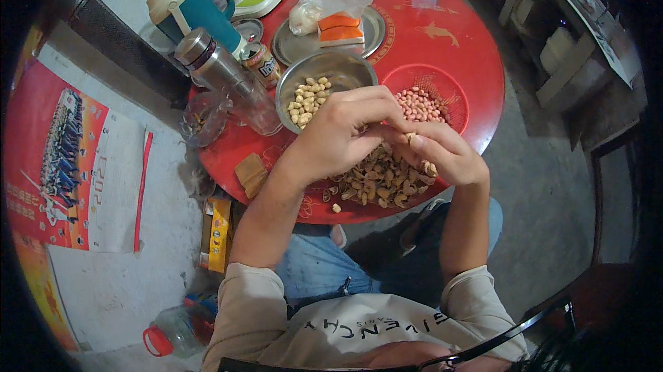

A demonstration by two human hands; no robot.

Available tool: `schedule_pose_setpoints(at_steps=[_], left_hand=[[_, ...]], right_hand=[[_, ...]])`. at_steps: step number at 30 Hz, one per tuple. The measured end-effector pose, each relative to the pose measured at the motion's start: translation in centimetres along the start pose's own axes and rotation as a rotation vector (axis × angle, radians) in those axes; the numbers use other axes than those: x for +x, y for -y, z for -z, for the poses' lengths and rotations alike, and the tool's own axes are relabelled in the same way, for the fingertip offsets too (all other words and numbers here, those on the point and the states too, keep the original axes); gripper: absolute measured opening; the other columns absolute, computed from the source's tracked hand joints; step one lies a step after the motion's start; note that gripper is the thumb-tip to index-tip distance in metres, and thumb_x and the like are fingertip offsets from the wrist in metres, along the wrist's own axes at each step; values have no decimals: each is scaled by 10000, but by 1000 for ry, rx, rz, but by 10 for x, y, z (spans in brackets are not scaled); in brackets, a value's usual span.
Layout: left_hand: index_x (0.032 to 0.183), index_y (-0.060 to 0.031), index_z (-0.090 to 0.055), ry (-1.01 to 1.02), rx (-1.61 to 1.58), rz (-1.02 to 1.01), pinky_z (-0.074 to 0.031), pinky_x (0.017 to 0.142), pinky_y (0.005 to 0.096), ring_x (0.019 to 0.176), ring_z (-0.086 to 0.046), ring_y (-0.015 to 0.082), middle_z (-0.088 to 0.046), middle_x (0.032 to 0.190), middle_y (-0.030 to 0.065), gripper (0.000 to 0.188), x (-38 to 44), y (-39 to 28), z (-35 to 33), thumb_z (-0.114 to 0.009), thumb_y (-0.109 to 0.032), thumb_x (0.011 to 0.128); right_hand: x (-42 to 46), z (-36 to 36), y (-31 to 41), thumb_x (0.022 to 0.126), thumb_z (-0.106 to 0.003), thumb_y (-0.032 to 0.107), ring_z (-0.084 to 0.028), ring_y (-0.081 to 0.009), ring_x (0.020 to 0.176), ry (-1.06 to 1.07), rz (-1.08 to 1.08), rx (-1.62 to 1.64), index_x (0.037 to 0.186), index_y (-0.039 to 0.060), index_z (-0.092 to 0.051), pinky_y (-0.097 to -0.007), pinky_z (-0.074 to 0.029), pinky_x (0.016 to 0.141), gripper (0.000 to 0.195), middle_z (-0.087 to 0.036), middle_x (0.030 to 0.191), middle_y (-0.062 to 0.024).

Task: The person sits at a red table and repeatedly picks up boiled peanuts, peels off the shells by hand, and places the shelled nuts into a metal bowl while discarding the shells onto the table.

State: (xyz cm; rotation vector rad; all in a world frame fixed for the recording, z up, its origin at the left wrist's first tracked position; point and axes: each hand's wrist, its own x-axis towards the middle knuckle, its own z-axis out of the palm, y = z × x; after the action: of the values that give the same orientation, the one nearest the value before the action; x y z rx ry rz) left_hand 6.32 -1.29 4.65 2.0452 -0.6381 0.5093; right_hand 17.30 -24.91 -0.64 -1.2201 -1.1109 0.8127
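Over the table my left hand [344, 126] and my right hand [450, 154] meet at the fingertips. A peanut in its shell [411, 137] shows between them, pinched by the right thumb; the left fingertips press in from the other side and are partly hidden. Another shell piece [429, 168] sits under the curled fingers of the right hand. Beneath both hands spreads a heap of peanut shells [383, 177]. Beyond the left hand, a steel bowl [352, 69] holds unshelled peanuts [309, 98]. Pink peanut kernels [419, 103] lie in a red plastic basket [458, 89] behind the right hand.
The round red table [479, 56] also carries a glass bottle [233, 84], a drink can [261, 63], a teal thermos [202, 14], a glass ashtray [203, 120] and a brown block [250, 174]. On a steel tray [287, 43] are a tissue pack [339, 30] and a plastic bag [304, 15].
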Motion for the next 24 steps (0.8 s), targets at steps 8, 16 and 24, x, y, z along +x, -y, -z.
schedule_pose_setpoints(at_steps=[8,16,24], left_hand=[[1073,26,-784,-18,2,40,-622,796,352,960,-781,260,-758,1049,114,237,8,0,-5,-776,141,867],[1151,-54,-749,-35,482,-146,-639,753,421,912,-791,329,-740,1094,115,209,18,-9,-14,-822,-56,956],[1150,-89,-672,-109,697,-157,-644,707,442,855,-798,316,-709,1071,102,203,35,9,-25,-790,-181,1013]], right_hand=[[0,8,1,1244,-535,240,-608,-110,941,23,2,-28,1281,-33,-702,-314,-534,844,322,-661,1005,3],[-4,8,3,1237,-515,221,-597,-98,927,-114,-37,6,1251,-18,-700,-296,-525,838,302,-647,979,4],[15,-10,15,1210,-484,156,-660,-155,970,-430,73,-237,1218,-46,-683,-366,-532,858,284,-722,1019,-59]])
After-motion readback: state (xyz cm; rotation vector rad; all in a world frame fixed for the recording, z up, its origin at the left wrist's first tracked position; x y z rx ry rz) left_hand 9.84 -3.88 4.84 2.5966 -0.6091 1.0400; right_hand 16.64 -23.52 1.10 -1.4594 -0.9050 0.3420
